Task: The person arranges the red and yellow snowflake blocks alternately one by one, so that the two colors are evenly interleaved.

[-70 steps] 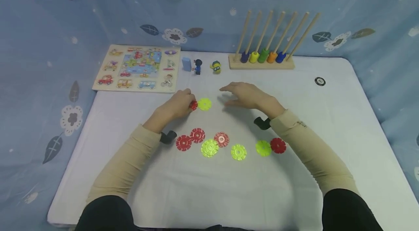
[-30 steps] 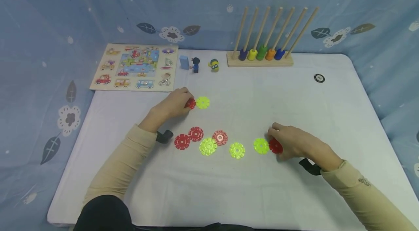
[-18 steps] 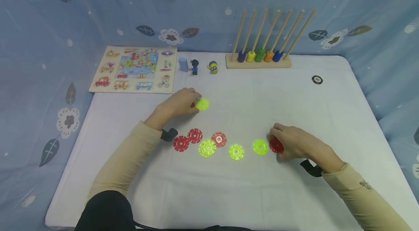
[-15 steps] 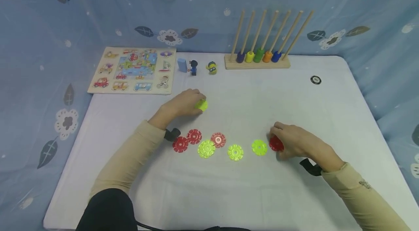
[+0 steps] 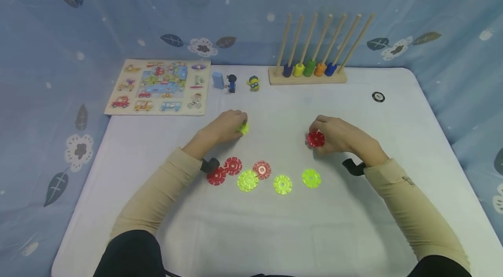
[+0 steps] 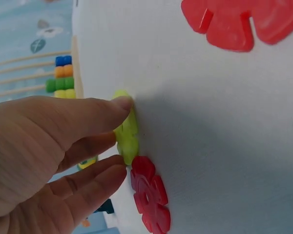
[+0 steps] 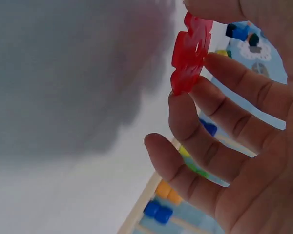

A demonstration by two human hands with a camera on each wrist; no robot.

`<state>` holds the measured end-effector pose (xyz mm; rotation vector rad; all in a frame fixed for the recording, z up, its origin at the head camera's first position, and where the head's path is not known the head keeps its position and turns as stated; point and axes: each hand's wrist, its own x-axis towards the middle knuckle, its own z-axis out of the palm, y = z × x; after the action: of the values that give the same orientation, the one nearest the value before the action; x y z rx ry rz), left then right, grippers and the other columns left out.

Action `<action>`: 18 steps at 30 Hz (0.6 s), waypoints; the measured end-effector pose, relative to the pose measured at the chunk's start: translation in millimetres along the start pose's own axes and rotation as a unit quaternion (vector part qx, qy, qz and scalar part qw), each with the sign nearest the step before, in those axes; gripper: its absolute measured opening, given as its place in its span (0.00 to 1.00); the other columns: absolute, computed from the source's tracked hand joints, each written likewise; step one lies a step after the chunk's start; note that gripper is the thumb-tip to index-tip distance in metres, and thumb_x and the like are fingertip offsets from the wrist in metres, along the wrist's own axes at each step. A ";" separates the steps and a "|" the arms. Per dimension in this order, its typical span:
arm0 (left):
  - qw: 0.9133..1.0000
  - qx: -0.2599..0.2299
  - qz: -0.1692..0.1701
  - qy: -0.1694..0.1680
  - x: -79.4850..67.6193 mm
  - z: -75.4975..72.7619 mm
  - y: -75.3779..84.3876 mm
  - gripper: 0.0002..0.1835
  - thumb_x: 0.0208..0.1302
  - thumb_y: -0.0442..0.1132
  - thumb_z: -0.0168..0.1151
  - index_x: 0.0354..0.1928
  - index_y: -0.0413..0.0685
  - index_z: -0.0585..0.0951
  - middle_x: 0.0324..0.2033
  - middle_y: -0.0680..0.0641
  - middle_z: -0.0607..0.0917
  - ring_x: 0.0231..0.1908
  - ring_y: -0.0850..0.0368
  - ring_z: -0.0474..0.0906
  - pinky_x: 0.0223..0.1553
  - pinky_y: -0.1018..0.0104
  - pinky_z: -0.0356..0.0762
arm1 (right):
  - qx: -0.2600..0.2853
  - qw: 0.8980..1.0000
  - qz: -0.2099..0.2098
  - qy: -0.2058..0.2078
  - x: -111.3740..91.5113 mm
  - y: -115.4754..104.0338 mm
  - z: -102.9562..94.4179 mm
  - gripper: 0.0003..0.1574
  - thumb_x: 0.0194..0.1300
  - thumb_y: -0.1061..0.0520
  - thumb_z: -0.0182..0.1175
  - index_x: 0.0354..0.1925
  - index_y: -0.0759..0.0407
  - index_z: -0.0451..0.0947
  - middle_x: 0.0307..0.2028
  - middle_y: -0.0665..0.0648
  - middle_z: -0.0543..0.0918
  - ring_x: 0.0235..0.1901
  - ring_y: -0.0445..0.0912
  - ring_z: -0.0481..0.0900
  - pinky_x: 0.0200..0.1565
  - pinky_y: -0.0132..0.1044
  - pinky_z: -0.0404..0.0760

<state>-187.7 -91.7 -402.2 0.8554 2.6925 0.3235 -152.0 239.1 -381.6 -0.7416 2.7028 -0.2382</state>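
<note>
My left hand (image 5: 225,128) pinches a yellow-green interlocking disc (image 6: 129,134) by its edges, thumb on one side and fingers on the other. Against that disc's end lies a red disc (image 6: 150,195), hidden under the hand in the head view. Off to the right, my right hand (image 5: 339,135) holds another red disc (image 5: 316,138) between thumb and fingertips. In the right wrist view this notched red disc (image 7: 189,53) is raised off the white cloth, its shadow falling beside it.
Nearer me lie red discs (image 5: 233,165) and yellow-green discs (image 5: 283,184), one pair overlapping. Along the back stand a wooden puzzle board (image 5: 157,87), a blue block (image 5: 218,80), two small figures (image 5: 253,83) and a pegged bead rack (image 5: 308,78). A black round chip (image 5: 378,97) is at right.
My right hand has picked up the red disc from the right end of the row and carried it up and left. My left hand has shifted right from the red disc onto the yellow-green one.
</note>
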 end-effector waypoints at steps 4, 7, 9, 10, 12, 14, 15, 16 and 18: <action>1.000 0.000 -0.009 -0.003 0.9 2.0 2.1 0.16 0.60 0.38 0.66 0.49 0.44 0.76 0.43 0.47 0.82 0.45 0.53 0.79 0.52 0.62 0.78 | 0.003 1.000 -0.023 -0.011 33.1 -6.9 -3.4 0.32 0.45 0.48 0.74 0.49 0.56 0.79 0.43 0.54 0.80 0.40 0.46 0.78 0.45 0.42 0.83; 1.000 0.004 -0.013 0.001 0.9 0.6 2.6 0.15 0.59 0.38 0.67 0.47 0.45 0.77 0.40 0.47 0.82 0.43 0.54 0.79 0.50 0.63 0.78 | -0.001 0.999 -0.050 -0.015 56.5 -18.6 -5.1 0.32 0.46 0.48 0.73 0.50 0.56 0.79 0.43 0.54 0.80 0.40 0.45 0.77 0.45 0.41 0.82; 1.000 0.008 -0.014 0.004 0.5 -0.9 2.8 0.15 0.58 0.37 0.68 0.45 0.44 0.77 0.39 0.48 0.83 0.42 0.53 0.79 0.49 0.63 0.78 | -0.006 0.997 -0.073 -0.014 71.0 -28.9 -5.9 0.31 0.47 0.48 0.73 0.49 0.56 0.79 0.43 0.53 0.80 0.40 0.45 0.77 0.45 0.40 0.81; 1.000 0.010 -0.015 0.004 0.3 -1.8 2.9 0.14 0.58 0.37 0.68 0.45 0.44 0.77 0.39 0.47 0.83 0.42 0.53 0.79 0.49 0.63 0.78 | -0.008 0.996 -0.083 -0.014 77.8 -34.0 -5.9 0.30 0.47 0.48 0.72 0.49 0.56 0.79 0.42 0.53 0.79 0.40 0.45 0.77 0.45 0.40 0.81; 1.000 0.016 -0.014 0.004 0.2 -2.9 2.8 0.14 0.57 0.37 0.68 0.44 0.44 0.78 0.38 0.47 0.83 0.41 0.53 0.79 0.49 0.62 0.78 | -0.007 0.995 -0.100 -0.012 89.8 -43.5 -5.3 0.28 0.47 0.48 0.72 0.47 0.55 0.80 0.42 0.53 0.79 0.39 0.45 0.77 0.45 0.40 0.80; 1.000 0.020 -0.013 0.004 0.5 -3.5 2.8 0.14 0.57 0.37 0.68 0.44 0.44 0.78 0.38 0.48 0.83 0.41 0.53 0.79 0.48 0.62 0.78 | -0.006 0.994 -0.110 -0.013 99.9 -52.2 -3.8 0.26 0.47 0.49 0.71 0.46 0.54 0.80 0.41 0.52 0.79 0.39 0.45 0.77 0.45 0.40 0.80; 1.000 0.022 -0.012 0.004 0.6 -3.6 2.6 0.14 0.57 0.37 0.68 0.44 0.44 0.78 0.37 0.47 0.84 0.41 0.52 0.79 0.48 0.62 0.78 | -0.005 0.993 -0.113 -0.015 104.1 -55.7 -2.6 0.25 0.48 0.49 0.71 0.46 0.53 0.80 0.42 0.52 0.80 0.39 0.45 0.77 0.46 0.39 0.80; 1.000 0.024 -0.011 0.004 1.0 -3.5 2.4 0.14 0.57 0.37 0.68 0.44 0.45 0.78 0.37 0.48 0.83 0.41 0.52 0.79 0.48 0.62 0.78 | -0.004 0.993 -0.115 -0.016 107.7 -58.8 -1.3 0.25 0.48 0.49 0.71 0.46 0.53 0.81 0.42 0.52 0.80 0.40 0.45 0.77 0.46 0.39 0.80; 1.000 0.027 -0.009 0.005 1.6 -3.2 1.9 0.13 0.57 0.37 0.68 0.44 0.45 0.78 0.37 0.47 0.83 0.41 0.52 0.79 0.48 0.62 0.78 | -0.001 0.993 -0.119 -0.020 113.5 -64.2 1.2 0.25 0.49 0.49 0.70 0.47 0.53 0.81 0.43 0.52 0.80 0.41 0.45 0.77 0.47 0.39 0.80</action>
<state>-189.0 -89.6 -399.0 0.8466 2.7277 0.2536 -213.7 125.4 -397.4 -1.0586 2.5747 -0.2744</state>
